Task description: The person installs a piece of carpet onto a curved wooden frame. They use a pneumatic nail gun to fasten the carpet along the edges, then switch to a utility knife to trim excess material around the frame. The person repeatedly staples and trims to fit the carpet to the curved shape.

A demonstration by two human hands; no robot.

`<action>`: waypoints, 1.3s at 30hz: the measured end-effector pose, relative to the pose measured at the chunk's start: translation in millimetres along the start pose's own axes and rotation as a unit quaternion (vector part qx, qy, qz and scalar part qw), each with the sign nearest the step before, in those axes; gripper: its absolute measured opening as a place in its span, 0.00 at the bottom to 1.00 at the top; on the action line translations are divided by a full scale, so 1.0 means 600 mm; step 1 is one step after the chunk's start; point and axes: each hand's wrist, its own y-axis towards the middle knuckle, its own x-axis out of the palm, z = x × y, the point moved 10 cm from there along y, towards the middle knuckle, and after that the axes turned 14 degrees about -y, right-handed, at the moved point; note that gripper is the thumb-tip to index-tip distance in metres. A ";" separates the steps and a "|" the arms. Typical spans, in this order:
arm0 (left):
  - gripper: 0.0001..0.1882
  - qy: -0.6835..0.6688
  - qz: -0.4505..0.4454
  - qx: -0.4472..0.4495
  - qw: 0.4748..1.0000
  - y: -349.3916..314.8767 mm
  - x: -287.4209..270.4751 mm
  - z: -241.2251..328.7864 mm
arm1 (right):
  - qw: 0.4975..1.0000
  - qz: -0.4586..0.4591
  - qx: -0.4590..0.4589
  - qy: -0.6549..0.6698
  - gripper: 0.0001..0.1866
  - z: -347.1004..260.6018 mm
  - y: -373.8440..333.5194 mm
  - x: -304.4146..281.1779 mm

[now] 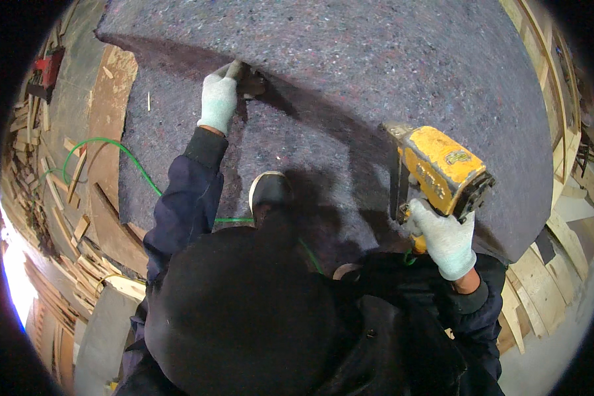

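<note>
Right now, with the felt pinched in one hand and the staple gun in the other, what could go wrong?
1. The left hand pinches the grey felt right at the fold; a staple fired close by could hit its fingers.
2. The green hose runs under the body near the shoe, so it might snag or trip.
3. The right hand holds the yellow staple gun clear of the felt; an accidental shot could fly loose.

Pale knit gloves, dark navy sleeves — ribbed cuffs.
</note>
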 end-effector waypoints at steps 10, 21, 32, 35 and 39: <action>0.21 0.023 0.022 0.016 0.999 0.007 -0.010 -0.005 | 0.989 0.007 -0.088 -0.116 0.15 -0.024 0.022 0.011; 0.20 0.006 0.034 0.014 0.999 -0.007 -0.003 0.000 | 0.985 0.009 -0.137 -0.106 0.19 -0.094 0.030 0.034; 0.19 0.027 0.043 0.028 0.998 -0.017 -0.004 0.009 | 0.980 0.031 -0.149 -0.130 0.17 -0.139 0.058 0.071; 0.19 -0.013 0.069 0.047 0.996 -0.029 -0.026 0.034 | 0.986 0.014 -0.113 -0.125 0.17 -0.123 0.051 0.079; 0.14 -0.036 0.086 0.141 0.986 -0.007 -0.102 0.133 | 0.998 -0.008 -0.054 0.000 0.16 -0.097 0.050 0.086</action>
